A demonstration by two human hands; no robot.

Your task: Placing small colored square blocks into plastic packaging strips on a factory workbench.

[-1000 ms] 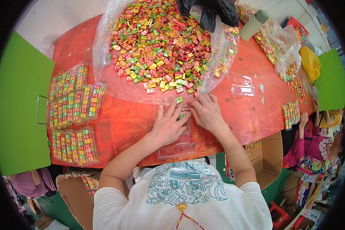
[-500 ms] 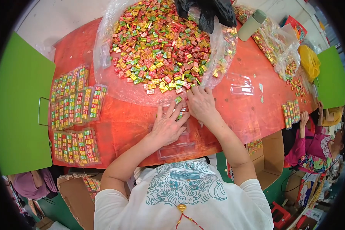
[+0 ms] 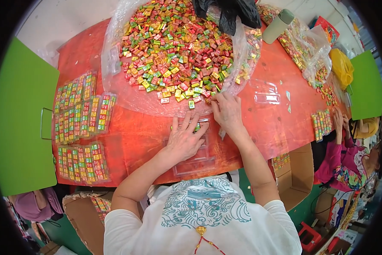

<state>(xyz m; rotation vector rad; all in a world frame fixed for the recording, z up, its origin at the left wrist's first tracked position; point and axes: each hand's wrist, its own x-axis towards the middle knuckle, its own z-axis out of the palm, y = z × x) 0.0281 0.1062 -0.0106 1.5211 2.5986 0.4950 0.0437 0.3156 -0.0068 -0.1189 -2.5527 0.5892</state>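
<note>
My left hand point(image 3: 186, 139) lies with fingers spread over a clear plastic tray point(image 3: 195, 166) near the table's front edge. Under and between its fingertips, a few small wrapped blocks point(image 3: 197, 127), which look like candies, sit in the tray's far end. My right hand point(image 3: 228, 112) is curled at the near edge of a big heap of red, yellow and green wrapped candies point(image 3: 178, 55). Its fingertips are closed together beside the candies there; what they grip is hard to make out. One loose green-and-yellow candy point(image 3: 192, 104) lies just beyond my left fingers.
Filled trays point(image 3: 82, 161) are stacked at the left. Empty clear trays point(image 3: 267, 98) lie right of the heap. A black bag point(image 3: 229, 17) and a bottle point(image 3: 278, 27) stand at the back. A cardboard box point(image 3: 295, 178) is below right, and a co-worker's hands point(image 3: 339, 121) are farther right.
My right hand has drawn away from my left fingers, slightly to the right. The loose candy sits closer to the heap. My left hand has stayed over the tray.
</note>
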